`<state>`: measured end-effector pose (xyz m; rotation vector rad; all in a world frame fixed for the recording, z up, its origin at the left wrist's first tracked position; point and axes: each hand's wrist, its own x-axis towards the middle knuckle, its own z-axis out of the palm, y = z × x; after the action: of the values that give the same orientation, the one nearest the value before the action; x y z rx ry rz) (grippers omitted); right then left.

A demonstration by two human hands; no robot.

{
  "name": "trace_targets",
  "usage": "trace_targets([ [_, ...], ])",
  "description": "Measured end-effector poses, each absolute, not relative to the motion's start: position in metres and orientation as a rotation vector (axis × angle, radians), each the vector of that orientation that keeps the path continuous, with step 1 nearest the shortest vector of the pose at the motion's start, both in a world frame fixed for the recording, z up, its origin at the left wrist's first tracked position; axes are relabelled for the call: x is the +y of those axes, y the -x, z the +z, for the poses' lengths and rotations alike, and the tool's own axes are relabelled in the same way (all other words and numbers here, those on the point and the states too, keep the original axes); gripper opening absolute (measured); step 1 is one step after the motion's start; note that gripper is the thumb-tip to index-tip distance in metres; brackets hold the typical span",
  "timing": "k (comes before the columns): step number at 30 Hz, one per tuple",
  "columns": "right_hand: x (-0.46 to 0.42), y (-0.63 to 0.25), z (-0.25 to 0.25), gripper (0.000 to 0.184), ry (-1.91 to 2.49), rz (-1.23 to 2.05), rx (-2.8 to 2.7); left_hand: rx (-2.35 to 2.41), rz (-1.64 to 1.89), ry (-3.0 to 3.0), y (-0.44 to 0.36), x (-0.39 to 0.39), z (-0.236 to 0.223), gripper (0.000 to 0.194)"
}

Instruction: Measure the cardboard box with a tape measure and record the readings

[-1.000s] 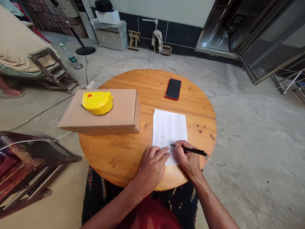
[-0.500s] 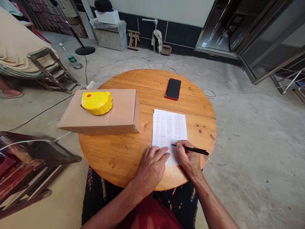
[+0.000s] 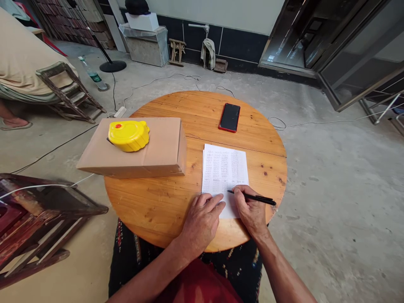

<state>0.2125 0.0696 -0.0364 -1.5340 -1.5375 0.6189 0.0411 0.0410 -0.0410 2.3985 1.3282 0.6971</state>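
Observation:
Columns of small handwriting cover much of the white paper (image 3: 224, 166), which lies on the round wooden table (image 3: 151, 206). My right hand (image 3: 251, 210) grips a black pen (image 3: 257, 198), its tip at the writing in the lower part of the sheet. Flat across the paper's lower left edge rests my left hand (image 3: 203, 221), fingers stretched out and holding nothing. To the left stands a closed cardboard box (image 3: 160, 147) with a yellow tape measure (image 3: 128, 135) on top. A black phone (image 3: 229, 118) in a red case lies beyond the paper.
A wooden chair (image 3: 38, 223) is close on the left. Farther off are a small wooden stool (image 3: 69, 92), a plastic bottle (image 3: 93, 75) and a person's foot (image 3: 15, 122) in a sandal. Cables (image 3: 277, 123) run over the concrete floor.
Almost nothing differs. Both hands, the pen and the paper keep their places, and the view has shifted only very slightly.

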Motion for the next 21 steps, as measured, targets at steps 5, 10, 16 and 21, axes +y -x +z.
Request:
trace_targets([
  [5, 0.0691, -0.2132, -0.0352, 0.019, 1.528, 0.625, -1.556, 1.326, 0.685, -2.398, -0.0415, 0.0413, -0.0413, 0.035],
  [10, 0.0688, -0.2127, -0.0350, 0.020, 1.531, 0.628, -1.546, 1.331, 0.686, -2.407, -0.0414, 0.0414, -0.0410, 0.035],
  [16, 0.0675, -0.2149, -0.0354, 0.020, 1.495, 0.677, -1.493, 1.328, 0.700, -2.397, -0.0412, 0.0415, -0.0417, 0.034],
  [21, 0.0672, -0.2155, -0.0375, 0.021, 1.444, 0.691, -1.258, 1.327, 0.697, -2.395, -0.0413, 0.0414, -0.0419, 0.033],
])
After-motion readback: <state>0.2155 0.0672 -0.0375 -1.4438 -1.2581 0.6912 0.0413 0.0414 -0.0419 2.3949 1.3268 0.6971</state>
